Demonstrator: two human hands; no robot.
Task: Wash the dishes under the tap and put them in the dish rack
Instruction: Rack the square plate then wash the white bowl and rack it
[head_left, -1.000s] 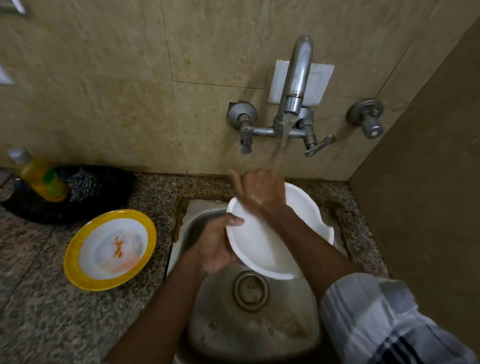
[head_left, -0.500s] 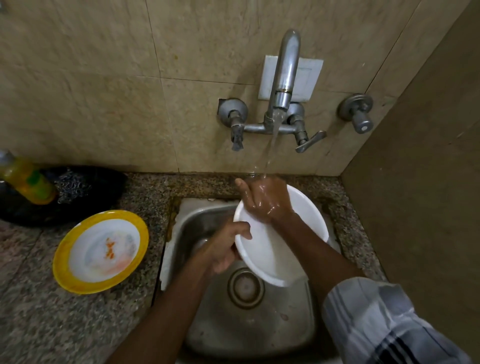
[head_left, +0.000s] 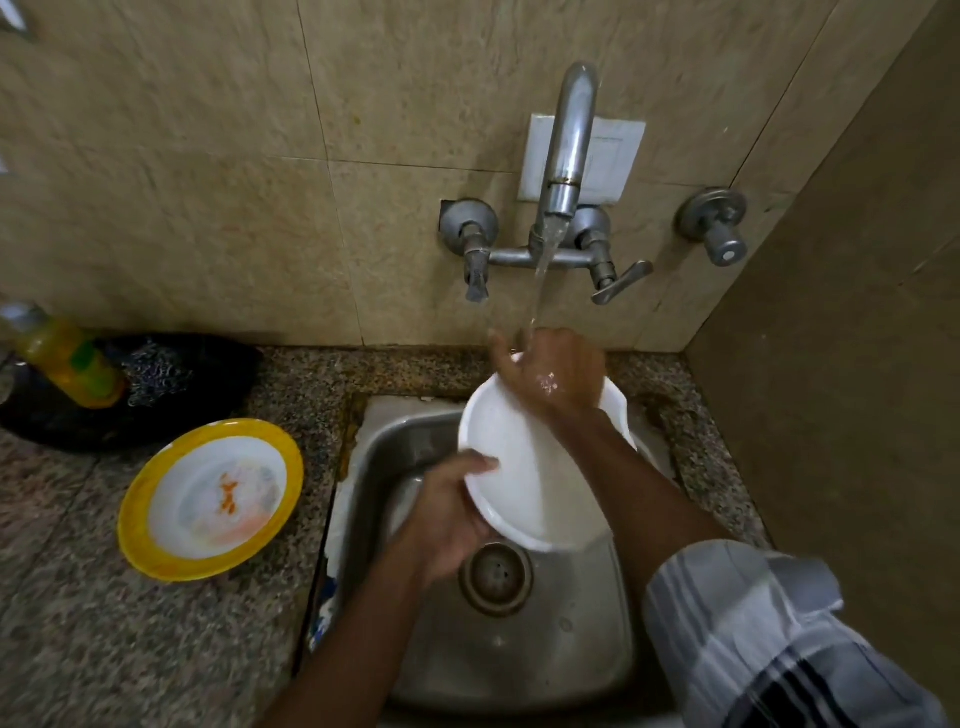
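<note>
Far left on the bench (head_left: 78, 597): soiled yellow-rimmed plate (head_left: 210, 499). Centre, over the sink (head_left: 519, 649): my left hand (head_left: 449, 519) pinches the white plate (head_left: 524, 483) at its near-left rim. Right hand (head_left: 558, 376) rubs it flat-fingered under the tap (head_left: 566, 156). I judge it stiff, light, slippery; hold by the rim.

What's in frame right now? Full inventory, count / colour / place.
white plate: 1, white, tilted over the sink under the running water
yellow-rimmed plate: 1, white with yellow rim and orange residue, on the counter left of the sink
tap: 1, grey metal, on the wall, water running
sink: 1, steel, set in the counter
bottle: 1, yellow, far left of the counter
scrubber: 1, metallic, beside the bottle
counter: 1, speckled granite
left hand: 1, grips the white plate's left rim
right hand: 1, fingers flat on the plate's top, under the stream
</note>
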